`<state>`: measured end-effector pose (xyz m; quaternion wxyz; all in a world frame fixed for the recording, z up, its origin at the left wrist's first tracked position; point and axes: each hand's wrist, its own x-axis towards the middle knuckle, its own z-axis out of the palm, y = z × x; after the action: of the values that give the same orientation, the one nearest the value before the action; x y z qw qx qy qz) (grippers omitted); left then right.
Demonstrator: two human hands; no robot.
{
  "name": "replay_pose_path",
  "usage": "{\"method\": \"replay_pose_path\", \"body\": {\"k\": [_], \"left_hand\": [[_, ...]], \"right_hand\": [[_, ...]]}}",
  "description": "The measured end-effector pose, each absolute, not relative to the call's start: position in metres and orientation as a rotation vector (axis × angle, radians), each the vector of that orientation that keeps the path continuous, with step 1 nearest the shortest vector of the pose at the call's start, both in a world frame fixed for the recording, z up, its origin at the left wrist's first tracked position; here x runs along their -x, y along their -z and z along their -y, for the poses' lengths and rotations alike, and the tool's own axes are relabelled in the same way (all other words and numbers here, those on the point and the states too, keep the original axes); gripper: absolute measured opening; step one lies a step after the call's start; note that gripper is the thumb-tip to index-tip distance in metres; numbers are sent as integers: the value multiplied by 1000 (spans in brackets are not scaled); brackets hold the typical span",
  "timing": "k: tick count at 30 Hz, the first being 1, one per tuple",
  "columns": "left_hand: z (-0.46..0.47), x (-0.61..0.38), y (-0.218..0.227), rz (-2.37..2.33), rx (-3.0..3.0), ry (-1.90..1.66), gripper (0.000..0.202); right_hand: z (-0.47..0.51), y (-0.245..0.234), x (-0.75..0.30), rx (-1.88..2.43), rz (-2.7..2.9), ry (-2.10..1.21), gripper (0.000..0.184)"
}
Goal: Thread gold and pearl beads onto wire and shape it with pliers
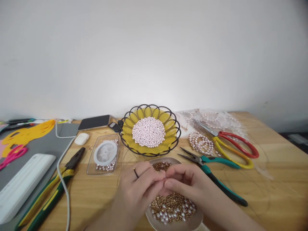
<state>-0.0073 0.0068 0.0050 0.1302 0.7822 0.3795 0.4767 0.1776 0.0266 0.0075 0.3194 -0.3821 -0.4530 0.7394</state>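
My left hand (138, 186) and my right hand (185, 181) meet fingertip to fingertip above a shallow dish (199, 218) of small gold and pearl beads. Both hands are pinched closed; whatever sits between the fingertips is too small to name. A dark ring is on a left finger. Just beyond the dish stands a black wire basket (176, 134) with a yellow liner, holding a heap of pale pink pearls (148, 131).
Green-handled needle-nose pliers (216, 175) and red-and-yellow scissors (231, 144) lie at the right beside strung pearl loops (201, 142). A clear tray with a thread spool (105, 153), yellow-green pliers (51, 189), a white cable, a phone (94, 122) and a white case lie at the left.
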Motion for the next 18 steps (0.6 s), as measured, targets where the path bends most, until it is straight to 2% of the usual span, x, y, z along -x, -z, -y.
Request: {"method": "replay_pose_path", "body": {"k": [13, 18], "left_hand": [[-7, 8, -6, -1143, -2339, -1349, 14], [-8, 9, -6, -1123, -2235, -1375, 17]], "right_hand": [[-27, -16, -179, 1053, 1206, -1958, 30], [-34, -29, -189, 1033, 1354, -1699, 28]]}}
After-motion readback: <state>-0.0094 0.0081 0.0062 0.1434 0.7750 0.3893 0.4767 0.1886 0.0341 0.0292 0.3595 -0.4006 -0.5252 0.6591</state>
